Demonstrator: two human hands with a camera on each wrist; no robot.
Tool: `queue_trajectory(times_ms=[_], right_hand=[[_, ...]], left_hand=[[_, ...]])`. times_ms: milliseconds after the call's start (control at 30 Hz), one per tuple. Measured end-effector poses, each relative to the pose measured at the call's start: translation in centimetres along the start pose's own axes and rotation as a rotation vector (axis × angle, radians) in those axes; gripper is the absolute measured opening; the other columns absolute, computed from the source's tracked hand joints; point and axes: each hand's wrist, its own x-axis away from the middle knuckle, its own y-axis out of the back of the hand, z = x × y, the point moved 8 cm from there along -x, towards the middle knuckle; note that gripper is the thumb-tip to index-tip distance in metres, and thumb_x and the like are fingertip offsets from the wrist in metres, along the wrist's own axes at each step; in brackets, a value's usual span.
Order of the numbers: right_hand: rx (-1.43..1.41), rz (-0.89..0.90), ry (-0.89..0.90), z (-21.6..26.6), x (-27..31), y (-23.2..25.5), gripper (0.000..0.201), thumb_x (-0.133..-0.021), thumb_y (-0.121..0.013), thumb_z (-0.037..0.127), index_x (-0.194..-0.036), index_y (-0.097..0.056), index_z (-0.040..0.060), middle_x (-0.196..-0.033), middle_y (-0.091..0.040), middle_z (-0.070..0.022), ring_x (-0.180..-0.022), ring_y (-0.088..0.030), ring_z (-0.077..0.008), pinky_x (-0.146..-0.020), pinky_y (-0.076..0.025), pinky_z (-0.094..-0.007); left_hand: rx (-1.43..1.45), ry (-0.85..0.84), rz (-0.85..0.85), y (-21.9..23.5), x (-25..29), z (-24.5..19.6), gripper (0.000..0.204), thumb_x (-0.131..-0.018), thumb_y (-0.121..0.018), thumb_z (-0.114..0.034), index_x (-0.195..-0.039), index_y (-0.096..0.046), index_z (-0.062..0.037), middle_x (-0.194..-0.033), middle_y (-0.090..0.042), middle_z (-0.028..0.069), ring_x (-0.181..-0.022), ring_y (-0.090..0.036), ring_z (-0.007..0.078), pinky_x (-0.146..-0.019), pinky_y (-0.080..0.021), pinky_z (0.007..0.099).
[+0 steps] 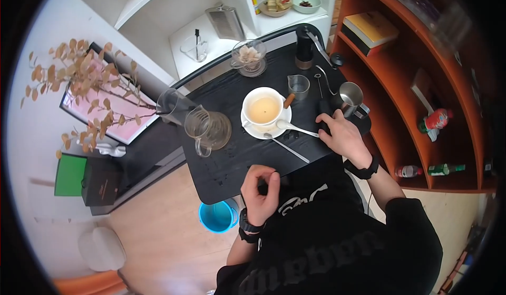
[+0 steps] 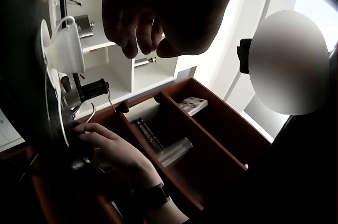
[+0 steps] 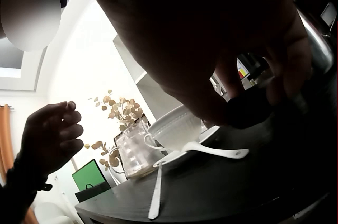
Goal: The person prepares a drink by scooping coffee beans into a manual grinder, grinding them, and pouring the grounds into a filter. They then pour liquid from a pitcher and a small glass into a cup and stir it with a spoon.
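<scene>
My right hand (image 1: 343,137) reaches down at the right of the black table (image 1: 211,176), its fingers and thumb around the dark handle (image 3: 248,109) of a milk frother. The frother's thin whisk (image 1: 318,79) points away from me. Left of this hand, a white cup (image 1: 245,105) of pale tan liquid stands on a saucer (image 1: 258,133). A white spoon (image 1: 300,129) leans on the saucer, and a slim metal spoon (image 1: 290,150) lies in front. Held loosely curled above the table's front edge, my left hand (image 1: 261,192) has nothing in it.
A glass jug (image 1: 216,131) stands left, near dried branches in a glass vase (image 1: 171,102). Behind the cup are a glass dripper (image 1: 252,65), small measuring glass (image 1: 298,88) and black grinder (image 1: 304,50). A steel pitcher (image 1: 350,95) stands right; a blue bucket (image 1: 216,218) is below.
</scene>
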Motion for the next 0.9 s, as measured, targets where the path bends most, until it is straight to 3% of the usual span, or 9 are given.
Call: queue_trajectory(times_ms=[100, 167, 233, 333, 467, 567, 600, 700, 900], right_hand=[[-0.110, -0.019, -0.080, 0.1, 1.6, 1.5, 0.028, -0.091, -0.063, 0.024, -0.118, -0.062, 0.0190, -0.098, -0.056, -0.0141, -0.086, -0.064, -0.0357, -0.076, -0.051, -0.0440], [-0.224, -0.026, -0.121, 0.2, 2.8, 2.6, 0.027, -0.092, -0.061, 0.023, -0.118, -0.061, 0.0188, -0.098, -0.058, -0.0134, -0.087, -0.064, -0.0348, -0.077, -0.050, -0.0423], [-0.314, -0.035, -0.150, 0.1, 3.4, 3.6, 0.026, -0.093, -0.058, 0.021, -0.119, -0.061, 0.0186, -0.099, -0.060, -0.0128, -0.087, -0.063, -0.0336, -0.079, -0.049, -0.0407], [-0.394, -0.040, -0.180, -0.7, 4.3, 4.7, 0.026, -0.094, -0.054, 0.017, -0.119, -0.062, 0.0181, -0.102, -0.061, -0.0122, -0.088, -0.063, -0.0315, -0.080, -0.048, -0.0388], [-0.464, -0.071, -0.151, -2.0, 4.9, 5.5, 0.028, -0.095, -0.049, 0.013, -0.119, -0.064, 0.0148, -0.096, -0.060, -0.0101, -0.083, -0.061, -0.0253, -0.077, -0.047, -0.0360], [-0.590, -0.051, -0.160, -2.7, 5.4, 5.7, 0.028, -0.096, -0.047, 0.011, -0.118, -0.064, 0.0122, -0.087, -0.056, -0.0058, -0.075, -0.055, -0.0162, -0.072, -0.045, -0.0309], [-0.644, -0.031, -0.174, -2.9, 5.5, 5.8, 0.029, -0.096, -0.047, 0.011, -0.118, -0.065, 0.0115, -0.084, -0.055, -0.0043, -0.073, -0.053, -0.0129, -0.069, -0.044, -0.0290], [-0.742, 0.037, -0.273, -3.7, 6.2, 5.8, 0.029, -0.096, -0.048, 0.014, -0.119, -0.065, 0.0132, -0.091, -0.061, -0.0077, -0.085, -0.058, -0.0184, -0.082, -0.045, -0.0323], [-0.814, -0.005, -0.260, -4.7, 7.0, 6.3, 0.028, -0.096, -0.048, 0.012, -0.118, -0.065, 0.0125, -0.084, -0.054, -0.0034, -0.076, -0.050, -0.0121, -0.075, -0.043, -0.0289]], left_hand=[[-0.138, -0.144, 0.110, -2.9, -2.1, -3.2, 0.012, -0.089, -0.066, 0.002, -0.100, -0.062, -0.0010, -0.088, -0.059, 0.0076, -0.066, -0.055, 0.0102, -0.060, -0.043, 0.0229], [-0.320, -0.147, 0.181, -5.0, -3.7, -3.1, 0.016, -0.087, -0.069, 0.002, -0.101, -0.063, -0.0043, -0.072, -0.053, 0.0043, -0.053, -0.051, 0.0137, -0.050, -0.041, 0.0256], [-0.516, -0.322, 0.250, -7.5, -5.0, -3.0, 0.013, -0.090, -0.067, -0.006, -0.103, -0.064, -0.0056, -0.064, -0.057, 0.0036, -0.050, -0.058, 0.0189, -0.048, -0.045, 0.0285], [-0.908, -0.371, 0.292, -11.3, -7.4, -1.7, 0.015, -0.094, -0.063, -0.015, -0.103, -0.064, -0.0031, -0.063, -0.064, 0.0054, -0.054, -0.066, 0.0232, -0.048, -0.049, 0.0320], [-1.264, -0.306, 0.433, -14.8, -10.0, 1.2, 0.028, -0.080, -0.066, -0.006, -0.105, -0.062, 0.0057, -0.066, -0.069, 0.0058, -0.058, -0.071, 0.0200, -0.049, -0.053, 0.0290], [-1.437, -0.370, 0.359, -16.2, -11.8, 3.3, 0.014, -0.081, -0.067, -0.009, -0.092, -0.069, -0.0008, -0.066, -0.070, 0.0044, -0.060, -0.071, 0.0178, -0.050, -0.053, 0.0283], [-1.454, -0.387, 0.389, -16.6, -12.2, 3.9, 0.006, -0.081, -0.069, -0.012, -0.076, -0.073, -0.0117, -0.065, -0.070, 0.0015, -0.060, -0.071, 0.0170, -0.050, -0.051, 0.0284], [-1.512, -0.368, 0.458, -17.0, -13.2, 4.2, 0.012, -0.081, -0.069, -0.013, -0.072, -0.074, -0.0185, -0.066, -0.070, 0.0001, -0.061, -0.072, 0.0176, -0.050, -0.049, 0.0290], [-1.617, -0.305, 0.511, -16.6, -13.7, 5.7, 0.010, -0.080, -0.070, -0.013, -0.075, -0.075, -0.0192, -0.072, -0.071, -0.0004, -0.069, -0.072, 0.0173, -0.055, -0.049, 0.0299]])
